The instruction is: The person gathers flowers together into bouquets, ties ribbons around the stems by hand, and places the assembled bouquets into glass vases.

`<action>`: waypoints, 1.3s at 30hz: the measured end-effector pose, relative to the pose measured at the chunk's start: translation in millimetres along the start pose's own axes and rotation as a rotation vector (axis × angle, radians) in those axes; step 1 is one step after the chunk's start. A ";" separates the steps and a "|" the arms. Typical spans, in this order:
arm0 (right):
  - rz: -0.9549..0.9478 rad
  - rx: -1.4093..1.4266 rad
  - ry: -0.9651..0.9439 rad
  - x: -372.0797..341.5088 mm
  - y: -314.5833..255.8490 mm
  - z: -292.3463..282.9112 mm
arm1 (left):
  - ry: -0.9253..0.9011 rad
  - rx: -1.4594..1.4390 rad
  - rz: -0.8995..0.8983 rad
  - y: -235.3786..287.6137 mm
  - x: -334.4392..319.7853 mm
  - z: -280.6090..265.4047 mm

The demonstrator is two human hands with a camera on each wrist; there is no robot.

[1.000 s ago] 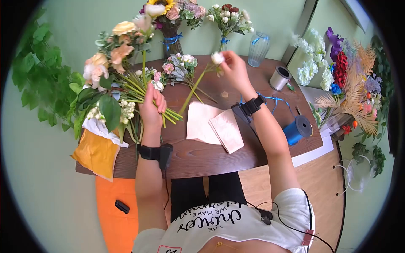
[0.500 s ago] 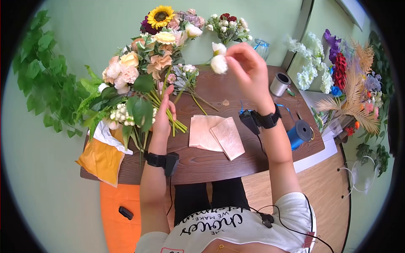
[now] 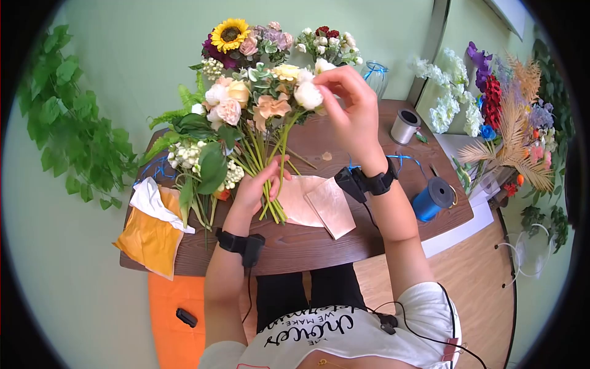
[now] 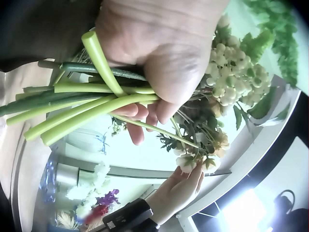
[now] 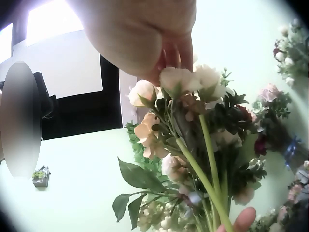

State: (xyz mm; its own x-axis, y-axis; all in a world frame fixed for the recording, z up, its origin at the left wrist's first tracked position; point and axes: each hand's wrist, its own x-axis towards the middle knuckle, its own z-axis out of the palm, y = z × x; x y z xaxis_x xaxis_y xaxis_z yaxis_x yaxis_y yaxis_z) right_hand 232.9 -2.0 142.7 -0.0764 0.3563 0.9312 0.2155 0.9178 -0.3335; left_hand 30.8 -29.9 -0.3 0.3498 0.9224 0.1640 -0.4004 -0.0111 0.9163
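Observation:
My left hand (image 3: 255, 187) grips the stems of a mixed bouquet (image 3: 246, 120) above the front part of the table. It has peach and cream blooms, white berries and green leaves. Cut green stem ends (image 4: 72, 116) stick out past the palm in the left wrist view. At the bouquet's right side, my right hand (image 3: 351, 111) pinches a white flower (image 3: 308, 96) with thumb and fingers. Its head lies against the other blooms, and its green stem runs down toward the left hand. White blooms (image 5: 176, 81) sit right under the right fingers in the right wrist view.
Folded pale pink paper (image 3: 329, 203) lies on the brown table (image 3: 307, 246). A yellow packet (image 3: 150, 234) is at left; a blue ribbon spool (image 3: 433, 198) and a silver spool (image 3: 405, 126) stand at right. Behind are a sunflower bouquet (image 3: 230, 35) and a glass vase (image 3: 376, 80).
The bouquet has swung right and toward the table's middle with the left hand. The right hand has brought the white flower from apart to against the bouquet's right side.

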 end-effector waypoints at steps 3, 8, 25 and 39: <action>0.018 0.014 0.007 -2.3 4.8 -2.1 | 0.036 -0.013 0.029 -0.8 -4.0 9.1; 0.126 0.139 0.308 -24.5 -8.5 9.8 | 0.199 0.058 0.155 -10.1 1.3 3.8; 0.125 0.284 -0.701 -93.8 -20.4 25.4 | 0.269 0.695 0.201 -34.6 -38.8 -28.2; 0.158 0.268 -0.673 -122.1 4.0 49.4 | 0.279 0.759 0.232 -34.4 -34.4 -15.1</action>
State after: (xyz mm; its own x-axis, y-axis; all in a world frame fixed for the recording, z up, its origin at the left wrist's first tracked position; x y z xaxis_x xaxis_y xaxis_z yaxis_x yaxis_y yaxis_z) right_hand 194.9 -33.2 20.4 -0.6626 0.4392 0.6066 0.0352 0.8273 -0.5606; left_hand 19.8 -55.4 -42.9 0.0671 0.9252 0.3735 0.2772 -0.3769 0.8838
